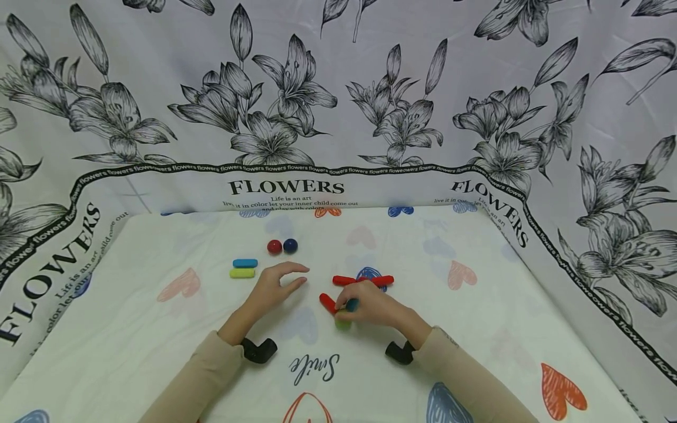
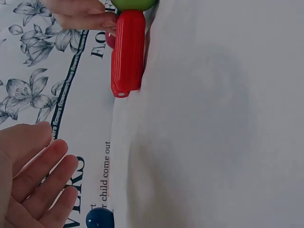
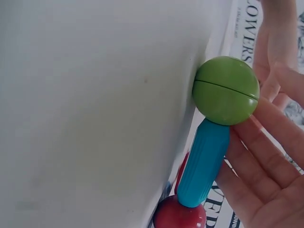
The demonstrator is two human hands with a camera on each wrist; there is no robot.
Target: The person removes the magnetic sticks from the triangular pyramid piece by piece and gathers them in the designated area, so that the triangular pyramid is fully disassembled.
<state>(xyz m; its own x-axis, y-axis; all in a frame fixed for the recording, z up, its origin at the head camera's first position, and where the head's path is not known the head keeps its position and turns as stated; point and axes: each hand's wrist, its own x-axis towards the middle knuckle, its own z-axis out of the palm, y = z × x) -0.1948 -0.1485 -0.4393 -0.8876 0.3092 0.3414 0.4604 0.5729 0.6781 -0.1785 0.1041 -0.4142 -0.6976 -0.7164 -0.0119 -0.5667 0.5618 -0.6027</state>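
Observation:
My right hand (image 1: 372,304) pinches at a blue stick (image 3: 204,161) and a green ball (image 3: 226,90), which meet end to side. A red ball (image 3: 179,216) shows at the stick's other end in the right wrist view. From the green ball a red stick (image 2: 128,52) slants out toward the left hand. Two more red sticks (image 1: 344,280) lie in a line just beyond the right hand. My left hand (image 1: 271,289) is held over the cloth with thumb and fingers apart, nothing between them.
Farther back left are a red ball (image 1: 274,247) and a dark blue ball (image 1: 290,245) side by side. A blue stick (image 1: 245,263) and a yellow-green stick (image 1: 242,273) lie left of the left hand. A printed white cloth (image 1: 211,317) covers the table; flowered curtain (image 1: 201,147) stands behind.

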